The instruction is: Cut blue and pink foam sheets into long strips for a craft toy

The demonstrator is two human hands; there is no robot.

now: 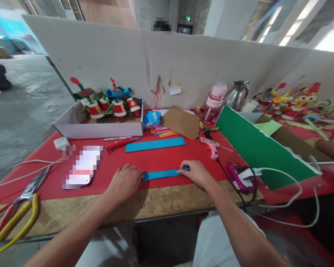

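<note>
A narrow blue paper strip [163, 175] lies near the front edge of the red table covering, stretched between my two hands. My left hand [126, 180] is over the strip's left end, fingers bent and pressed down on it; the thumb side is partly hidden. At the other end, my right hand [196, 172] pinches the strip between thumb and fingers. Just beyond them lies a second, wider blue strip [156, 144], which neither hand touches.
Large scissors [29, 193] and a white sheet [83, 167] lie left. A white box [100, 129] holds several cup figures. A pink glue gun [211, 146], a purple power strip [239, 177] and a green board [261, 152] stand right. Another person's hand [330, 150] is at far right.
</note>
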